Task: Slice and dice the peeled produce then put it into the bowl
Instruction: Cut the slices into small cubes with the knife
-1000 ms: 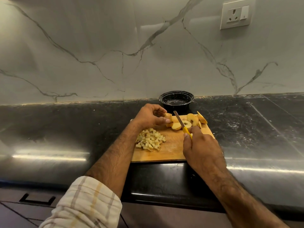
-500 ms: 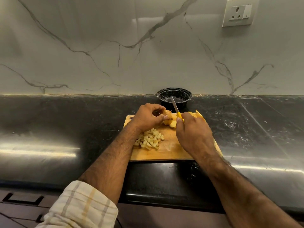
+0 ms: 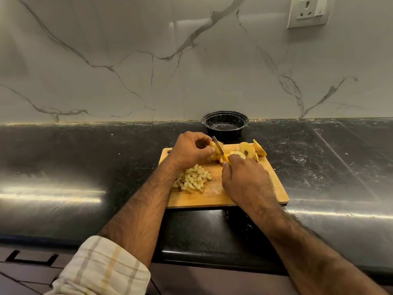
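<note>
A wooden cutting board [image 3: 214,196] lies on the black counter. On its left part sits a pile of diced pale-yellow pieces [image 3: 192,178]. At the board's far edge my left hand [image 3: 189,150] pinches a stack of slices [image 3: 215,153] with curled fingers. My right hand [image 3: 244,179] grips a yellow-handled knife [image 3: 220,150], whose blade lies across that stack. Several round slices [image 3: 248,150] lean at the board's far right. An empty black bowl [image 3: 225,118] stands just behind the board against the wall.
The dark stone counter [image 3: 85,158] stretches left and right of the board. A marble backsplash rises behind it, with a wall socket [image 3: 308,11] at the top right. Drawer fronts [image 3: 32,256] show below the counter's front edge.
The knife came down from over the bowl onto the slices held by my left hand. The view shifted slightly; the slices on the right show again.
</note>
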Available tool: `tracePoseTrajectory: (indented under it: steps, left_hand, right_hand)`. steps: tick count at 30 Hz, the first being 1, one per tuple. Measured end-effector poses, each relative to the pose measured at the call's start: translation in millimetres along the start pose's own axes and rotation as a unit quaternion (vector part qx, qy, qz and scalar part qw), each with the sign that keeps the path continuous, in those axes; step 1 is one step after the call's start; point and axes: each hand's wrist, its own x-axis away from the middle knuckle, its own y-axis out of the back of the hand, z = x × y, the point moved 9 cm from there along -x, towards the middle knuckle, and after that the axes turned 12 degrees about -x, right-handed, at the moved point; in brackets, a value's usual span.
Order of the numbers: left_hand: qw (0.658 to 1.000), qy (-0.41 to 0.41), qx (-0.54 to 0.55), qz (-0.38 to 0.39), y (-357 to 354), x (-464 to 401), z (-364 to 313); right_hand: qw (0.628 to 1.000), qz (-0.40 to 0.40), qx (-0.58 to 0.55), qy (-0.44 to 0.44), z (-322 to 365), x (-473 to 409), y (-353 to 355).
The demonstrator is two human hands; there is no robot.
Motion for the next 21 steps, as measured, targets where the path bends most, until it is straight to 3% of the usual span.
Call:
tracePoseTrajectory:
  steps: [8, 13, 21]
  left_hand:
    - [1.0, 0.009, 0.017, -0.009, 3, 4, -1]
    - [1.0, 0.02, 0.006, -0.02, 6, 4, 1]
    - [1.0, 0.02, 0.02, -0.013, 9, 9, 0]
  right_hand:
    - [1.0, -0.002, 0.006, 0.0, 4, 3, 1]
    - [0.996, 0.079, 0.007, -0.04, 0, 1, -13]
    - [0.987, 0.14, 0.045, -0.066, 5, 2, -20]
